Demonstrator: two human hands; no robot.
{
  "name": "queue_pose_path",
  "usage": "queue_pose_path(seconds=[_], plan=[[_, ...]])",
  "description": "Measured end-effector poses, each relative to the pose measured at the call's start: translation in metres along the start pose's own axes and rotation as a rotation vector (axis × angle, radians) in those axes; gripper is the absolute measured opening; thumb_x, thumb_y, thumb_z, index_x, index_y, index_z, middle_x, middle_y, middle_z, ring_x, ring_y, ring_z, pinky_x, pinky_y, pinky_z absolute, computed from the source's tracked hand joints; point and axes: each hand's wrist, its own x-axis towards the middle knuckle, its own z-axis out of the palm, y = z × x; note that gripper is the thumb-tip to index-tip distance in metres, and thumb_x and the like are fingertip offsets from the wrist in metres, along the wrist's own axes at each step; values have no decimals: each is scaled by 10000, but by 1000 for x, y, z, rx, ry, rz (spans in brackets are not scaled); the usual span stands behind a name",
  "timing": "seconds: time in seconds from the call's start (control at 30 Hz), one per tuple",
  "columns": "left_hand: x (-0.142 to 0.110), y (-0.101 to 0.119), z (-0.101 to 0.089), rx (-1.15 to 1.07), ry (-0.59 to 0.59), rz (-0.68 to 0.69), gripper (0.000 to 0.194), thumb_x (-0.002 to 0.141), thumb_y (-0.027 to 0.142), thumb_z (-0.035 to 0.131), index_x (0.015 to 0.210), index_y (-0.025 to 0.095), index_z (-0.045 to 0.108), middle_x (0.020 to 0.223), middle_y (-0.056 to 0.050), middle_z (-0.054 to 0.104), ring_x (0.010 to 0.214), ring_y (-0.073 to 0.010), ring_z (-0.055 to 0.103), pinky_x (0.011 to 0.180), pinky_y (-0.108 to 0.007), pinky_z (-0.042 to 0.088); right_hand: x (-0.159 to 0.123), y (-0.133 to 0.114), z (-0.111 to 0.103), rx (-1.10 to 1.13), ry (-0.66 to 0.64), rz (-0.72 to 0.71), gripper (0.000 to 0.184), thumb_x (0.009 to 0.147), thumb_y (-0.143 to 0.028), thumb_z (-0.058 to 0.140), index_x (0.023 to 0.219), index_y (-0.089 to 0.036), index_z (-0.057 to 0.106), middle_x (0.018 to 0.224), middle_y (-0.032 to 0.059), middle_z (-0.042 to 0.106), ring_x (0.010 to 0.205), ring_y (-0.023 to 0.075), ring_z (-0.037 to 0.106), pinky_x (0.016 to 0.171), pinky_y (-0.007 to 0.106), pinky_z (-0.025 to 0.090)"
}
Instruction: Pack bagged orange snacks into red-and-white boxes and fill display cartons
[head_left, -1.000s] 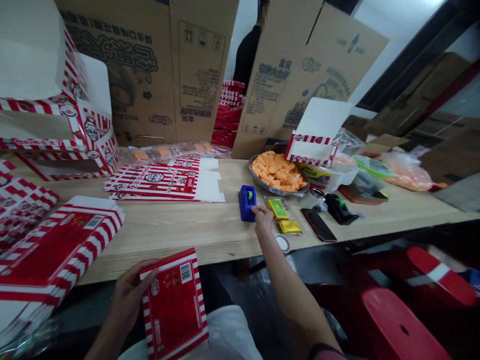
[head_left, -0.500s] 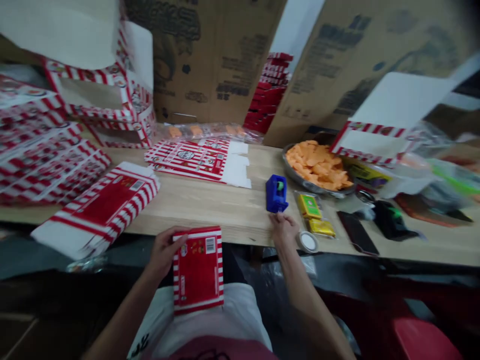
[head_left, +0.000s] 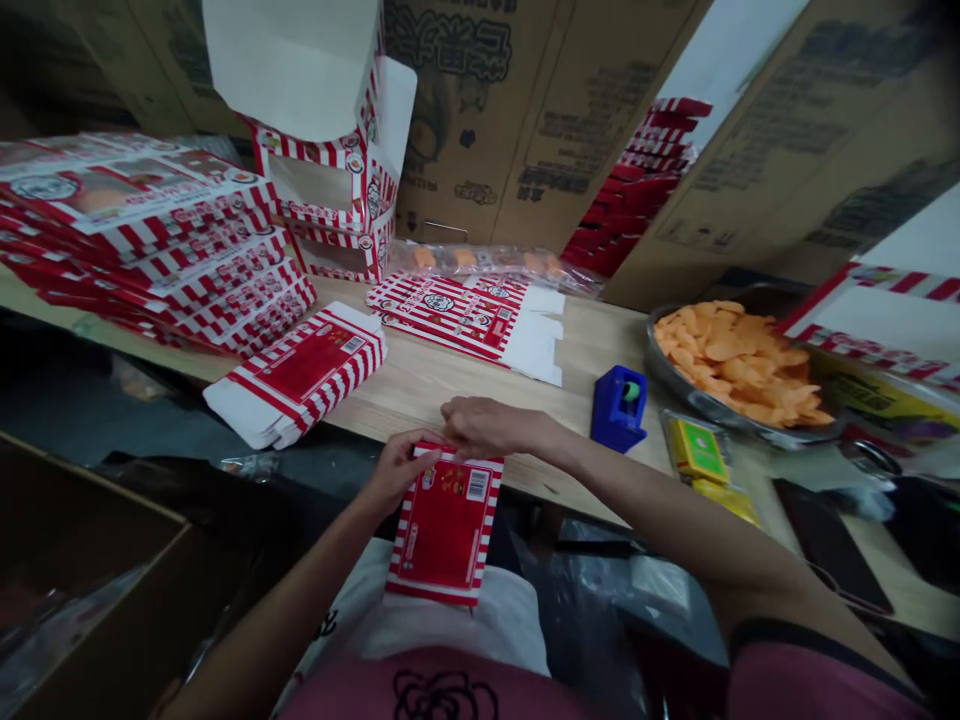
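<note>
A red box with white stripes (head_left: 444, 525) stands on my lap against the table's front edge. My left hand (head_left: 397, 470) grips its upper left corner. My right hand (head_left: 484, 428) lies across its top edge, fingers curled and pressed on it. A blue tape dispenser (head_left: 618, 407) sits on the wooden table (head_left: 465, 385) just right of my right hand.
Flat striped boxes lie in a stack (head_left: 296, 372) and a pile (head_left: 142, 235) at left, with a single flat one (head_left: 469, 315) further back. Open folded boxes (head_left: 330, 170) stand behind. A metal bowl of orange chips (head_left: 739, 360), yellow-green packets (head_left: 697, 452), a dark phone (head_left: 829, 540) and large cartons (head_left: 525, 110) are at right and back.
My right hand left the blue tape dispenser and came left onto the top edge of the box. The view swung left and down.
</note>
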Motion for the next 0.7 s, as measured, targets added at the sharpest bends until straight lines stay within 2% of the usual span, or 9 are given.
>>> queue_pose_path(seconds=[0.07, 0.13, 0.27, 0.37, 0.4, 0.47, 0.57, 0.63, 0.7], plan=[[-1, 1, -1, -2, 15, -5, 291, 631, 344, 776, 818, 142, 680, 783, -39, 709, 660, -160, 647, 631, -267, 506, 6, 5, 4, -16, 50, 60, 187, 689, -264, 742, 604, -144, 626, 725, 40, 581, 679, 156, 522, 607, 251, 375], [-5, 2, -1, 10, 18, -3, 276, 636, 342, 773, 806, 145, 683, 764, -36, 704, 656, -160, 642, 628, -267, 504, 10, 16, 10, 145, 76, 85, 272, 611, -356, 797, 610, -147, 622, 648, 1, 572, 596, 130, 504, 565, 235, 373], [-18, 9, 1, 84, -36, 63, 219, 672, 326, 748, 805, 157, 711, 780, -37, 703, 696, -160, 637, 649, -255, 498, 17, 32, 34, 877, -82, 82, 453, 414, -478, 849, 629, -140, 639, 506, -65, 569, 490, 102, 522, 511, 205, 415], [-25, 20, -2, 150, -44, 153, 189, 672, 309, 749, 776, 153, 723, 790, -43, 699, 727, -163, 635, 663, -246, 494, 15, 30, 52, 1353, -122, 98, 578, 401, -570, 826, 723, -116, 670, 618, -7, 657, 598, 150, 624, 573, 241, 480], [-26, 24, -5, 151, 26, 174, 188, 667, 309, 753, 768, 154, 718, 793, -42, 698, 734, -166, 638, 665, -244, 496, 13, 29, 54, 1466, -81, 116, 603, 456, -614, 793, 773, -116, 671, 683, 17, 677, 651, 165, 645, 607, 258, 495], [-26, 32, -14, 87, 288, 206, 232, 678, 338, 747, 833, 173, 701, 830, -35, 702, 758, -180, 652, 682, -260, 514, 9, 32, 53, 1628, 27, 142, 610, 569, -655, 722, 881, -135, 655, 820, 49, 692, 748, 180, 663, 670, 287, 509], [-20, 34, -32, -35, 662, 212, 419, 746, 448, 667, 1101, 235, 605, 959, -42, 697, 830, -237, 676, 722, -354, 552, 3, 48, 46, 1609, 108, 146, 578, 545, -507, 812, 977, -170, 630, 880, 33, 676, 767, 153, 646, 679, 255, 494], [-13, 25, -46, 111, 773, 245, 537, 772, 495, 615, 1238, 250, 512, 1066, -78, 668, 933, -296, 662, 769, -433, 551, 4, 65, 44, 1461, 106, 181, 498, 511, -361, 849, 923, -168, 648, 775, -8, 654, 670, 110, 607, 619, 204, 466], [-4, 8, -59, 495, 818, 382, 652, 744, 487, 639, 1314, 228, 457, 1223, -142, 592, 1122, -369, 571, 877, -498, 505, 8, 84, 45, 1299, 131, 219, 333, 566, -294, 801, 838, -162, 663, 662, -42, 614, 575, 76, 544, 555, 170, 425]])
